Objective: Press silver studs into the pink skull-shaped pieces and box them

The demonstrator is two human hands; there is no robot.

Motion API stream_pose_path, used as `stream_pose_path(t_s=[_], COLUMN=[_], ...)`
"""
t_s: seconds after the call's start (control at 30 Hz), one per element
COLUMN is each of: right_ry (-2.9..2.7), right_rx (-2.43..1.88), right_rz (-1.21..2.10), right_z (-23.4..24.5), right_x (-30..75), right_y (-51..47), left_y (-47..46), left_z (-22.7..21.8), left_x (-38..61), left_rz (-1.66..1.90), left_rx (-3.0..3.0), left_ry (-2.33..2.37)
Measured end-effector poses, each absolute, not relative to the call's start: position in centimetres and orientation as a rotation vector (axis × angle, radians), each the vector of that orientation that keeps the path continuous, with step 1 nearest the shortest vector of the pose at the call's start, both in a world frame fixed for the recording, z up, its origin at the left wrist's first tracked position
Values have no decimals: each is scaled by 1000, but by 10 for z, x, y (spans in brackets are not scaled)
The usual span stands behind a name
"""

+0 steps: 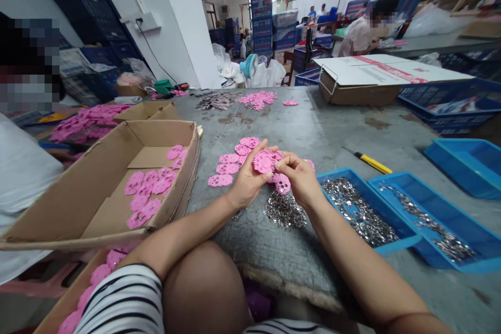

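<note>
Fingers of both hands, left hand (246, 180) and right hand (299, 177), pinch one pink disc (264, 160).

The grey worktop (313, 130) is carrying a loose spread of pink discs (229, 167) near its middle, with a small heap of silvery metal bits (285, 211) lying just in front of them. Two blue trays (336, 173) of the same bits are sitting side by side to the right — a yellow-handled knife (370, 162) is lying just behind them. A cardboard box (78, 188) is resting at the left edge, and a flat carton (360, 88) at the far side.
</note>
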State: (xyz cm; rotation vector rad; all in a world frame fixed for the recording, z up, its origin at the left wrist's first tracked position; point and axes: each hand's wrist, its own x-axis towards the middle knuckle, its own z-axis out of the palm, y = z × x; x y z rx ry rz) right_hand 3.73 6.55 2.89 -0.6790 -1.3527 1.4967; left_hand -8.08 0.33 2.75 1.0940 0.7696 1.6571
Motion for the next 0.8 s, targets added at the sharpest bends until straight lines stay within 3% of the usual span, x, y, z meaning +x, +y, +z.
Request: stream_pose_path(t_s=[0.6, 0.8], right_ry=[-1262, -1359], right_rx=[-637, -690], right_rz=[1606, 1298], right_z=[30, 48], right_x=[31, 60], right_y=[58, 63], left_y=[2, 2], left_z=[48, 51], left_x=[-84, -85], left_rz=[1621, 1602], left_rx=[648, 725], left_ry=[797, 837])
